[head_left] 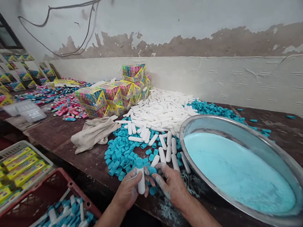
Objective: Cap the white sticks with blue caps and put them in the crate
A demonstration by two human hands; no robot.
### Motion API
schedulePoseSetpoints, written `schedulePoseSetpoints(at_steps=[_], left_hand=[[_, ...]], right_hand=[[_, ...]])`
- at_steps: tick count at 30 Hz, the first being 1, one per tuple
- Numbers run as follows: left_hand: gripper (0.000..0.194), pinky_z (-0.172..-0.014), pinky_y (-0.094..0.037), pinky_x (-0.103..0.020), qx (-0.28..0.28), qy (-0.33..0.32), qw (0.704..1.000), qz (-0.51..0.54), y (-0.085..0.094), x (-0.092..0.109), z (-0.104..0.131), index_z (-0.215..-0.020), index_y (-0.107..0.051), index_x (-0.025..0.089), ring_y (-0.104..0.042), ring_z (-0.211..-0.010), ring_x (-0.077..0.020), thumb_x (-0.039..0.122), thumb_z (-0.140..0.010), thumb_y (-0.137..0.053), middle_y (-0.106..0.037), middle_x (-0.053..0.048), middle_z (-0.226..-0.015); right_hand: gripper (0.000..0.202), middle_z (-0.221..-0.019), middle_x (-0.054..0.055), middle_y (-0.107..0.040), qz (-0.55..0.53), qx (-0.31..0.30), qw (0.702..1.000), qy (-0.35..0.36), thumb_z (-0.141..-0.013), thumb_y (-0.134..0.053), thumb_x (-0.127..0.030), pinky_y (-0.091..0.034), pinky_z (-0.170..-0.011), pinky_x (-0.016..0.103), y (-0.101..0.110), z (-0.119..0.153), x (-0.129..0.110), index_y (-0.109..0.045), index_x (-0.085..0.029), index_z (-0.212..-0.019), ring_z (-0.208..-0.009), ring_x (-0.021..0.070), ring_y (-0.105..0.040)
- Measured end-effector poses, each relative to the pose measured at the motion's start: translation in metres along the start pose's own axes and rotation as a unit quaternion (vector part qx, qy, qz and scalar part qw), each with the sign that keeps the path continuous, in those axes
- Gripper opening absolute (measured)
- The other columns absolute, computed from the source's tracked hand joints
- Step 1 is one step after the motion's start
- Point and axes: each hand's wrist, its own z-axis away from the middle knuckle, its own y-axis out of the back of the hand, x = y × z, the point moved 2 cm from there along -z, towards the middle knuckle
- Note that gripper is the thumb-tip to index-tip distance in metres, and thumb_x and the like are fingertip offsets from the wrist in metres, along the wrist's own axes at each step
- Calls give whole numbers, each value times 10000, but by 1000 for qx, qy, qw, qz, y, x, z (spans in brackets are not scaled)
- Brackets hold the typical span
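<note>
My left hand (128, 192) is closed around a white tube (141, 182) that stands nearly upright with a blue cap (139, 162) on its upper end. Just right of it, my right hand (171, 183) pinches a loose blue cap (151, 170) between thumb and fingers. Behind both hands lies a pile of blue caps (122, 149). White tubes (168, 152) lie beyond my right hand, with a large heap of white tubes (165, 107) farther back.
A wide metal basin (220, 121) of light blue powder stands at right. A cloth (94, 133) and stacked display boxes (111, 93) are left of the heap. Lower left are a red crate (29, 201) of capped tubes and a white crate (41, 157) of yellow packs.
</note>
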Motion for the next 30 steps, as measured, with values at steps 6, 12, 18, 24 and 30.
schedulePoseSetpoints(at_steps=[6,12,18,24,30], left_hand=[[325,-502,-342,-211,-60,-1,967,-250,-2,5,8,-902,-523,113,-441,-524,-82,422,-815,-474,-560,-31,-751],[302,-549,-282,-204,-86,4,881,-466,-2,22,22,-691,-499,139,-399,-589,-87,397,-838,-440,-433,33,-608],[397,-443,-194,-200,-161,96,907,-377,4,9,24,-648,-422,149,-303,-470,-58,519,-793,-439,-365,53,-523],[360,-400,-235,-166,-182,175,869,-425,-4,8,21,-680,-404,161,-345,-440,-44,505,-772,-462,-407,56,-565],[278,-416,-259,-173,-199,178,831,-488,-10,12,16,-688,-399,169,-359,-429,-47,423,-789,-455,-416,68,-545]], right_hand=[[172,-740,22,-630,-81,11,996,26,-797,-463,-278,-432,-660,244,13,5,-1,-598,-173,-778,-693,147,-560],[201,-671,-14,-562,-106,-37,994,-11,-803,-470,-343,-407,-595,221,33,19,2,-574,-175,-770,-625,124,-511],[168,-693,-1,-573,-52,-64,996,30,-806,-458,-288,-401,-633,236,33,26,-4,-576,-175,-768,-662,135,-518],[173,-530,-38,-509,-145,-187,969,-68,-762,-502,-300,-350,-451,200,24,28,-1,-508,-172,-646,-440,83,-438],[165,-436,-72,-463,-223,-210,939,-156,-683,-539,-305,-291,-355,180,15,24,-3,-445,-186,-618,-340,65,-373]])
